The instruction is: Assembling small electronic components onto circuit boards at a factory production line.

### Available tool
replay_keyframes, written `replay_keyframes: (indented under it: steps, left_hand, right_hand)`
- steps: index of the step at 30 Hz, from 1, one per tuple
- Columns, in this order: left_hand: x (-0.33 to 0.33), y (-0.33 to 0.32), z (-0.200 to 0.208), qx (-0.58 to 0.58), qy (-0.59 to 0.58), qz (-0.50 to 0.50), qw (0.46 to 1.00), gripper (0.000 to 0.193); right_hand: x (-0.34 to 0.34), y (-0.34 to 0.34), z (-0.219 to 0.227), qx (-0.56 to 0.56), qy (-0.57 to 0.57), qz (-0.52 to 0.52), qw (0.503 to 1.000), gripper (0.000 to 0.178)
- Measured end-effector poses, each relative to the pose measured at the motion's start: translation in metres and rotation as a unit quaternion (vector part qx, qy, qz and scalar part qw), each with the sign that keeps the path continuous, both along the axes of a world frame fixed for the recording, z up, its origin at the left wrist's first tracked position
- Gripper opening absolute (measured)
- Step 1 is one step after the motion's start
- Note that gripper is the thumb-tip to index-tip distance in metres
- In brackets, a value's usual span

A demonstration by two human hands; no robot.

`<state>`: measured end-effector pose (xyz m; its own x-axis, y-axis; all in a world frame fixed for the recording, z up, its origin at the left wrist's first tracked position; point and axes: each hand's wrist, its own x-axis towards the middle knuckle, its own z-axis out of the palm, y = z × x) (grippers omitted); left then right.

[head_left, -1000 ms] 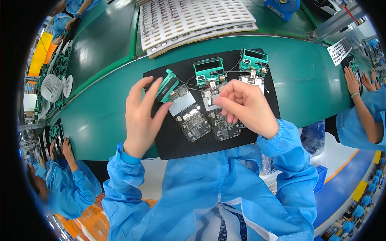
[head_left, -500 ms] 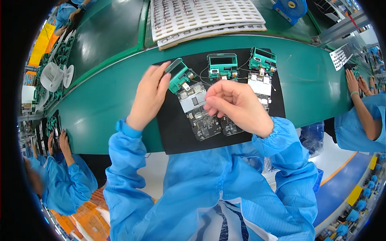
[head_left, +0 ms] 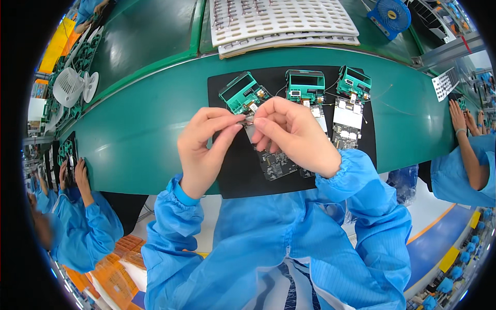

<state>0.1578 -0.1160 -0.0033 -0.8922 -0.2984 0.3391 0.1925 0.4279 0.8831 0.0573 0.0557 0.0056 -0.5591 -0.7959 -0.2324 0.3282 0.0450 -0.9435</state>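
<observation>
Green table point(head_left: 144, 129) surface curves across the head view, carrying a black mat point(head_left: 235, 170) on which three green-framed modules lie in a row with circuit boards below them. The left hand point(head_left: 204, 150) and the right hand point(head_left: 292, 132) meet above the mat's left part, thumbs and forefingers closed together on a small grey part point(head_left: 249, 120) pinched between them; what the part is exactly is too small to tell. That part sits just below the leftmost green module point(head_left: 242, 93), which is tilted, and seems joined to the dark circuit board point(head_left: 276, 163) showing under the right hand. The middle green module point(head_left: 306, 85) and the right green module point(head_left: 354, 81) stand beside it, the right one with its own circuit board point(head_left: 347, 121) below, clear of both hands. Beyond the table's far edge lies a stack of white perforated trays point(head_left: 284, 20), with a blue fan point(head_left: 390, 15) to its right and a white fan point(head_left: 70, 88) at the far left. Another person's hands point(head_left: 462, 116) rest on the table at the right edge, and another worker in blue sits at the lower left.
</observation>
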Motion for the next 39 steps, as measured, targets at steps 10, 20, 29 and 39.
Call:
replay_keyframes:
  steps: [10,20,29,39]
  left_hand:
    - [-0.021,-0.005,-0.007,-0.092,-0.015,0.082,0.992,0.019]
    - [-0.030,0.001,-0.009,-0.177,0.032,0.096,0.979,0.015]
    - [-0.018,0.006,-0.011,-0.273,0.018,0.082,0.958,0.023]
    - [-0.016,-0.012,-0.004,-0.536,0.051,0.062,0.840,0.038]
  right_hand:
    - [0.000,-0.024,-0.016,0.101,0.484,-0.095,0.864,0.005]
    - [-0.003,-0.025,-0.017,0.118,0.505,-0.096,0.849,0.005]
    - [-0.005,-0.019,-0.019,0.114,0.501,-0.099,0.852,0.007]
    - [-0.029,0.045,0.000,0.179,0.588,-0.260,0.745,0.009]
